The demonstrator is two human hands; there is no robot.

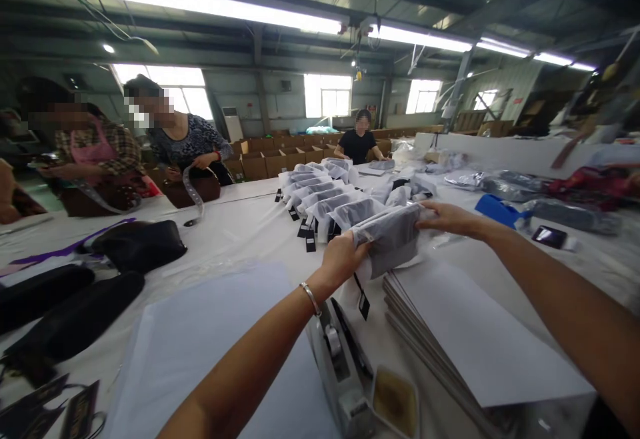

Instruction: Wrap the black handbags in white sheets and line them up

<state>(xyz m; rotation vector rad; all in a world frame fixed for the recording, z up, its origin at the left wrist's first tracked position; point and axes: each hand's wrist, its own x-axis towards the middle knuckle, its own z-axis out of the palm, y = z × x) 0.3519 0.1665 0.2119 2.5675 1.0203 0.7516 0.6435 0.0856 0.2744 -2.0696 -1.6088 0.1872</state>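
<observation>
Wrapped bundle (393, 235) spans between both hands' fingers (361, 251).

This is looking like a factory or packing workshop. Long tube lights (220, 4) are running under a dark metal roof across the top of the frame, and steel posts (459, 85) are standing at the upper right. Rows of open cardboard boxes (255, 164) are filling the floor behind the worktop (240, 225). At the centre, wrapped items with black tags (311, 241) are lying in a close row on it, while a tape dispenser (340, 365) and stacked white sheets (480, 332) are sitting at the bottom. Several people are working around it, one at the upper left wearing a pink apron (93, 144).
</observation>
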